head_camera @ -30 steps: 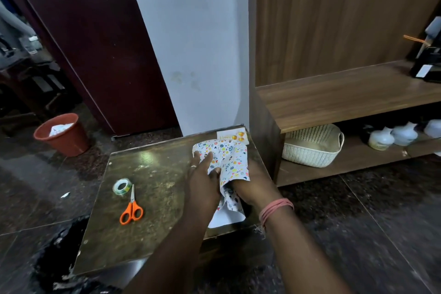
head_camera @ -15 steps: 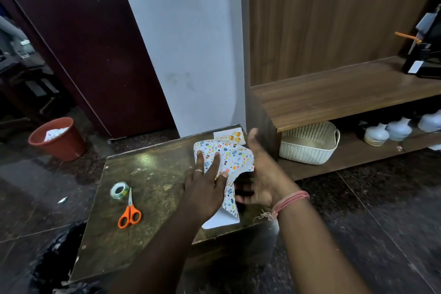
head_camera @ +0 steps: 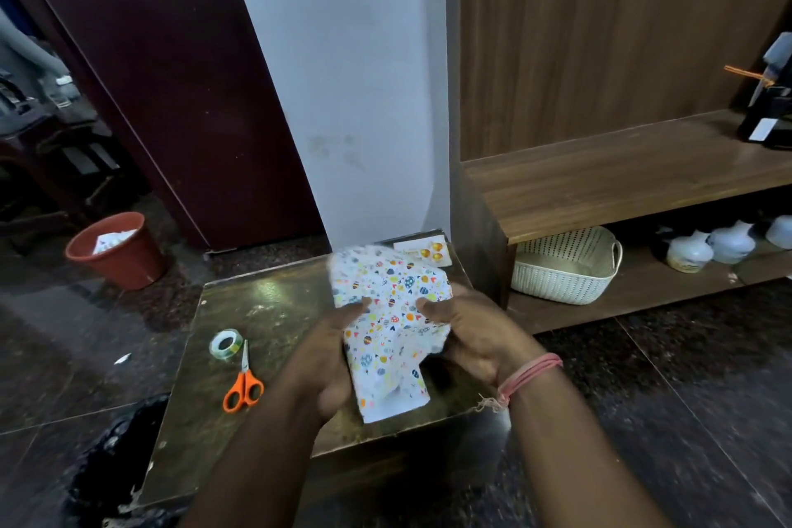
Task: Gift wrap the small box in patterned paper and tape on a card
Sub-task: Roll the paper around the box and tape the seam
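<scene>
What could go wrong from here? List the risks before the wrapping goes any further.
1. The patterned paper is held only by the thumbs of the left hand and right hand; no tape shows on it, so the folds may spring open.
2. The tape roll and scissors lie off to the left, so reaching for them means freeing a hand.
3. The card lies near the table's far edge and could be knocked off.

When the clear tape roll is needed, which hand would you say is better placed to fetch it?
Probably the left hand: the clear tape roll lies on its side, beside the orange-handled scissors.
</scene>
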